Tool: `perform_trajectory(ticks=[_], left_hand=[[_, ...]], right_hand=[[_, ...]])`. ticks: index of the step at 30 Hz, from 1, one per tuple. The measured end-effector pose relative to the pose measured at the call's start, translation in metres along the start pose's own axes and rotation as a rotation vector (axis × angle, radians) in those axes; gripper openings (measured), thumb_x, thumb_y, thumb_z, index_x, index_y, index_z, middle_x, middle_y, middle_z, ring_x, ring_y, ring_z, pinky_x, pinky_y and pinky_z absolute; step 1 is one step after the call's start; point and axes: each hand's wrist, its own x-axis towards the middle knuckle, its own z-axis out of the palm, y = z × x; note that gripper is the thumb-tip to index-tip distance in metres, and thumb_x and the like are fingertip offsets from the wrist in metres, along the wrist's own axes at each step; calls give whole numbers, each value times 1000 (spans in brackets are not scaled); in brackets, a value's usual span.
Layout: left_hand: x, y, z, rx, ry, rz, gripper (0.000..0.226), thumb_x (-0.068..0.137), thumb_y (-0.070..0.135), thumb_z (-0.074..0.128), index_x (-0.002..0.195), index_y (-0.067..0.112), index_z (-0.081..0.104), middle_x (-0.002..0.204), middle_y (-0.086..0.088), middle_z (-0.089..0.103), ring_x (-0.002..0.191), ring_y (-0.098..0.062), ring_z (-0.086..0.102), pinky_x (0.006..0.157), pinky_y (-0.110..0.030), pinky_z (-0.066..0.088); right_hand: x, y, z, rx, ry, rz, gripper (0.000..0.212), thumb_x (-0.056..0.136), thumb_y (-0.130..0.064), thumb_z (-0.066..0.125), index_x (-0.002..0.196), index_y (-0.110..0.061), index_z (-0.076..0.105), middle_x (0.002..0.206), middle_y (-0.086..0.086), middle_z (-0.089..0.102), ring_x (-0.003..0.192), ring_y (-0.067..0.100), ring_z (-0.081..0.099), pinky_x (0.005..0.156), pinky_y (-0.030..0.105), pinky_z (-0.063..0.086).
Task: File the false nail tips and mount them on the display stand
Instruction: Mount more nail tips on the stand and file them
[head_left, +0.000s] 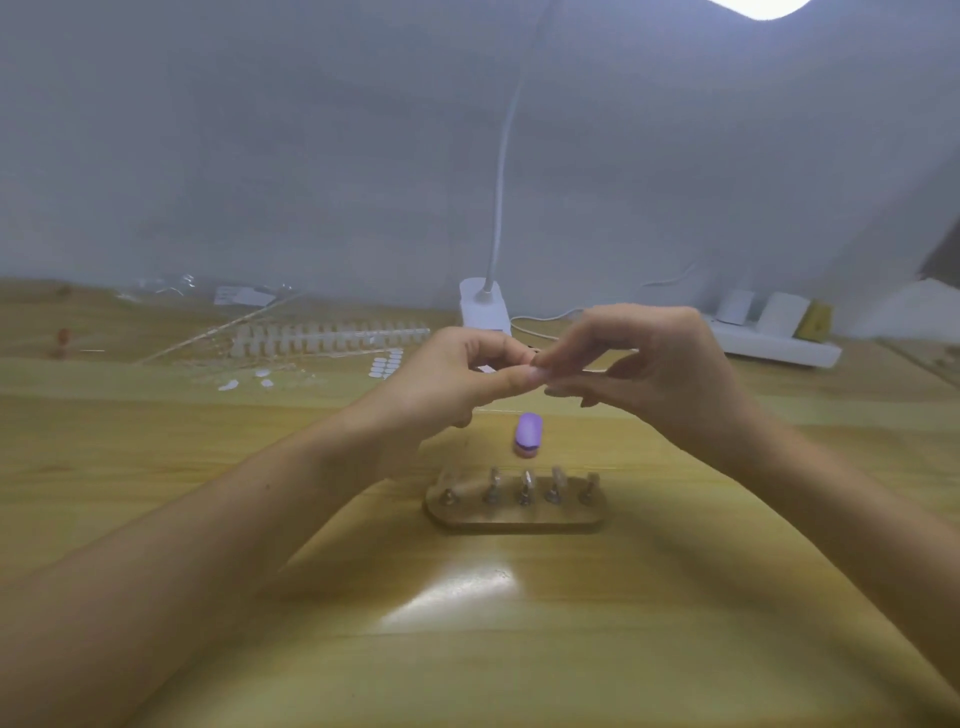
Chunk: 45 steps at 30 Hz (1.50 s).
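My left hand (462, 379) and my right hand (649, 364) meet above the table, fingertips together. Between them they pinch something very small and pale (537, 370), too blurred to identify; it may be a nail tip. Below them lies a purple and pink file block (528, 434). Nearer to me stands the wooden display stand (517, 519) with a row of small holders, some carrying clear nail tips (527, 480). A strip of clear nail tips (332, 335) lies at the back left.
A white lamp base (485, 306) with a bent neck stands at the back centre. A white power strip (774, 343) with plugs lies at the back right. Loose tips and a sticker sheet (387, 362) lie at the left, with clear packaging behind.
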Motion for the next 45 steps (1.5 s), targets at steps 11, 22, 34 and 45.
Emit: perform_trajectory(ticks=[11,22,34,45], left_hand=[[-8,7,25,-112,22,57,15,88,30,68,74,28,73,72,18,69,64,12,56,52,-3,36],[-9,13,38,192,30,163,40,65,65,70,90,33,66,82,22,68,63,-7,53,59,-13,44],[-17,-2,64,778,29,216,49,74,39,73,107,48,38,83,28,63,84,3,43,59,-26,37],[-14,-8,59,667,2,185,52,76,38,76,114,46,41,81,35,65,88,4,50,66,-21,35]], right_hand=[[-28,-4,-4,187,167,106,12,79,-8,80,90,-6,77,78,0,76,74,14,74,63,24,59],[-42,9,-17,156,152,137,5,83,-19,77,87,-19,75,84,-6,75,81,13,72,61,27,58],[-71,20,-14,56,9,211,12,79,-12,82,85,-19,75,83,-13,75,83,4,73,60,27,57],[-72,10,4,64,27,213,14,75,-12,85,81,-20,76,76,-8,70,68,10,61,56,6,40]])
